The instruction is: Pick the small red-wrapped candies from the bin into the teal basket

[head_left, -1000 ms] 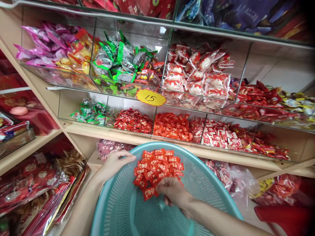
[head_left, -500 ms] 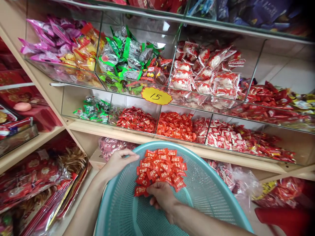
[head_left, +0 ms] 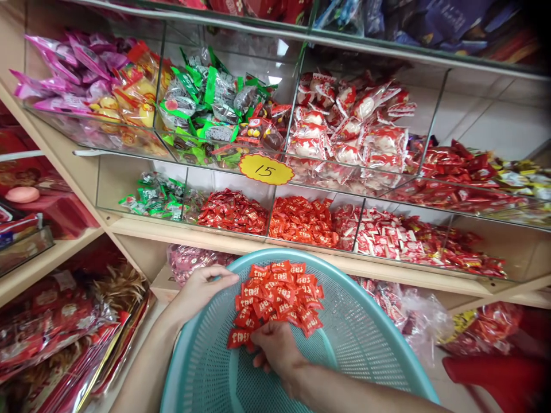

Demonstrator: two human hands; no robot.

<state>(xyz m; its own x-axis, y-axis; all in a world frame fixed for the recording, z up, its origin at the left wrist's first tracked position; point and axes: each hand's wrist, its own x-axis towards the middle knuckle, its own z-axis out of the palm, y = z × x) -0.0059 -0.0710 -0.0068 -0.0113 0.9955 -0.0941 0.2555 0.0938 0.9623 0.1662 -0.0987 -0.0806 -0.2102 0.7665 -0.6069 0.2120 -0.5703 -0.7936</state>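
A teal plastic basket (head_left: 370, 338) with perforated walls fills the lower middle of the view. Inside lies a heap of small red-wrapped candies (head_left: 279, 292) with pale lettering. My right hand (head_left: 278, 353) reaches into the basket, closed, its thumb and forefinger pinching a red-wrapped candy (head_left: 238, 337) at the near left of the heap. The curled lower fingers are partly hidden. My left hand (head_left: 206, 289) lies over the basket's left rim, fingers stretched toward the candies and slightly apart, with my forearm along the outside.
Behind the basket, a wooden shelf (head_left: 206, 232) carries clear bins of wrapped sweets, including matching red candies (head_left: 301, 221). A yellow price tag (head_left: 266, 168) reads 15. Bagged goods (head_left: 400, 304) sit under the shelf at right; red packages (head_left: 51, 310) fill the lower left.
The view has shifted a little, so the shelves appear further left. Both hands keep nearly the same places at the basket; the right still pinches at the near left of the heap.
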